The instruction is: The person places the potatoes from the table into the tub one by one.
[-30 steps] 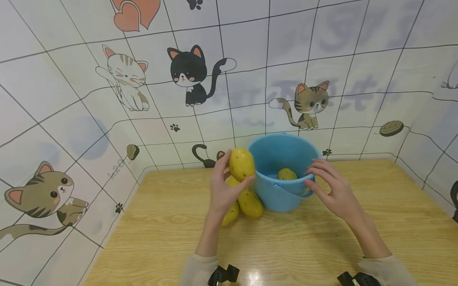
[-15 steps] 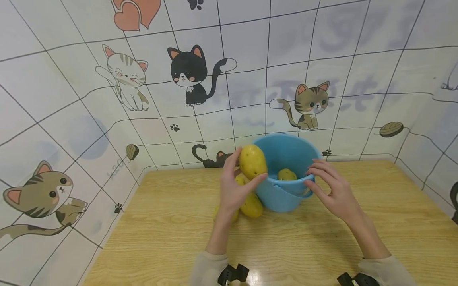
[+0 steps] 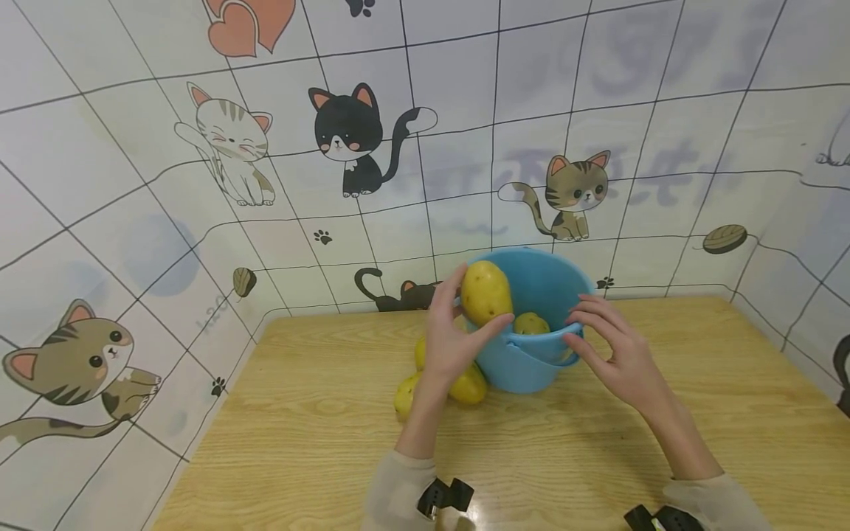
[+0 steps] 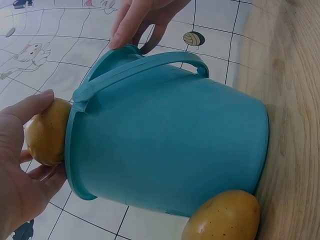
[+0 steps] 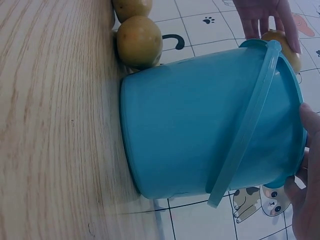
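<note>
A blue bucket [image 3: 521, 369] stands upright on the table with its handle hanging down at the front. My left hand [image 3: 451, 339] holds a yellow potato [image 3: 486, 291] between thumb and fingers at the bucket's left rim; in the left wrist view that potato [image 4: 49, 132] is right against the rim. On the opposite side, my right hand [image 3: 614, 350] pinches the bucket's rim with thumb and fingertips. Another potato [image 3: 531, 323] lies inside the bucket. Several potatoes [image 3: 470, 386] sit on the table left of the bucket, partly hidden behind my left hand and forearm.
The wooden table [image 3: 305, 420] backs onto a tiled-pattern wall [image 3: 458, 133] printed with cartoon cats. Close behind the bucket rises this wall. Black wrist devices [image 3: 445, 498] are strapped over both sleeves.
My left hand has carried the potato rightward from above the pile to the bucket's left rim. The right hand keeps its hold on the rim, and the bucket stays put.
</note>
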The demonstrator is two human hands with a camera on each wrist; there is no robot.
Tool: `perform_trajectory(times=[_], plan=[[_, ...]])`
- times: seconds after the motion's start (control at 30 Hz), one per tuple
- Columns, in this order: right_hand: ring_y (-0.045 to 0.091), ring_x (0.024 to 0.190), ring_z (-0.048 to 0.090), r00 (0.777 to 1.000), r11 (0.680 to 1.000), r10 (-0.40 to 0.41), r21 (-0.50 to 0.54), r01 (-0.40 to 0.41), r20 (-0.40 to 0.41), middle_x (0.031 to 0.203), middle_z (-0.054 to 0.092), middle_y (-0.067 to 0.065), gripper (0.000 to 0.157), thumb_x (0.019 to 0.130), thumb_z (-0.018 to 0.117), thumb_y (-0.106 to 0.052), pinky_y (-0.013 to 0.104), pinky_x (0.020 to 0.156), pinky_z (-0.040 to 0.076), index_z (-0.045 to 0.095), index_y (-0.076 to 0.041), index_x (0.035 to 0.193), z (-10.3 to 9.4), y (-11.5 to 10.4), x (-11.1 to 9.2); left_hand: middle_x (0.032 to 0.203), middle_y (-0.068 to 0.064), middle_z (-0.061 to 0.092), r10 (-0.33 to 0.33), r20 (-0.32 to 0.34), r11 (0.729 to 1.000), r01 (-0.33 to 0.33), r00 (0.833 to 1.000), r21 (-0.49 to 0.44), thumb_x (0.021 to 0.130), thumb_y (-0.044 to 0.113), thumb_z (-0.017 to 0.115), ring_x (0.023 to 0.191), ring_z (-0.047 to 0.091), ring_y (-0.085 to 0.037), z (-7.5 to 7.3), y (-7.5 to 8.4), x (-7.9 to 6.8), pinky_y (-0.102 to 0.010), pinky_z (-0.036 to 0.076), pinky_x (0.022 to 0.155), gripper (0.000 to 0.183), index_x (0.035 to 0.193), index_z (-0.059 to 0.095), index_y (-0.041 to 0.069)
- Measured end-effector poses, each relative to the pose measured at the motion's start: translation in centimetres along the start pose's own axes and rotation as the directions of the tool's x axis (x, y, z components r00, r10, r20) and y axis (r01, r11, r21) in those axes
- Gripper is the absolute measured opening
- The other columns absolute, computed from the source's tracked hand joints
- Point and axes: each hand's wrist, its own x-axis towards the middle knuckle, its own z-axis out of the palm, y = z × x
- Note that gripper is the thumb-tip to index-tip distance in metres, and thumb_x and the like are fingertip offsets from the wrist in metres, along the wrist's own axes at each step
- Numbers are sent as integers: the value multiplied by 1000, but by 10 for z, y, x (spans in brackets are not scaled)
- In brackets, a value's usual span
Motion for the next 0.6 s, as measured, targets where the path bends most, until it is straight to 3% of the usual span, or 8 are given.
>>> perform_trajectory(times=[0.27,0.6], plan=[[31,131,50,1000,1000,20,7,-20,6,117,65,17,42,99,61,-46,29,117,31,71,-6,107,-2,-1,0,144,-1,50,-5,41,999,3,999,47,79,28,88,124,48,-16,5,2,4,-37,50,96,88,154,42,15],[35,130,51,1000,1000,5,1,-5,3,115,66,16,46,99,59,-49,31,117,31,71,-5,106,-1,-1,1,145,-8,48,-34,112,997,27,993,68,83,29,84,117,53,-22,11,1,6,-38,49,98,85,155,41,13]])
